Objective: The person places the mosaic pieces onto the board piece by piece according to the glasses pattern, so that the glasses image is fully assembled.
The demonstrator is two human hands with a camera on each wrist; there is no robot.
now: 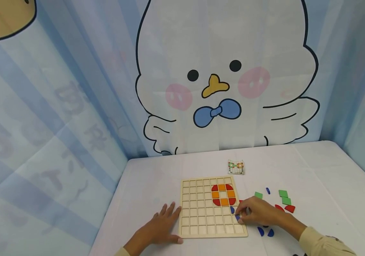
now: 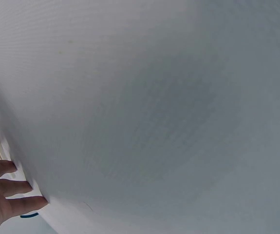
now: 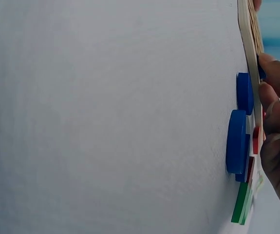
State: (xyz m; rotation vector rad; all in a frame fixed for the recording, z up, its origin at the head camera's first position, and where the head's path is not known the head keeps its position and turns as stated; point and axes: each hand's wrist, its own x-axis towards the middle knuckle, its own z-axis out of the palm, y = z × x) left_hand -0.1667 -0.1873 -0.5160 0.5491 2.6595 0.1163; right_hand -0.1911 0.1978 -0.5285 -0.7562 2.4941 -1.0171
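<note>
A wooden grid board (image 1: 198,213) lies on the table. Red and orange pieces form a ring in its upper right, with an orange piece (image 1: 224,202) at the bottom of the ring. Below the ring sits a blue piece (image 1: 232,210). My right hand (image 1: 260,211) pinches another blue piece (image 1: 237,217) at the board's right side; in the right wrist view its fingertips meet at the board edge. My left hand (image 1: 161,225) lies with spread fingers along the board's left edge, thumb near the lower corner. Only its fingers (image 2: 25,204) and part of the palm show in the left wrist view.
Right of the board lie loose green pieces (image 1: 283,193), red pieces (image 1: 290,208) and blue half-round pieces (image 1: 260,231). A small pattern card (image 1: 236,167) lies behind the board. A printed curtain (image 1: 221,135) hangs behind the white table (image 1: 150,185).
</note>
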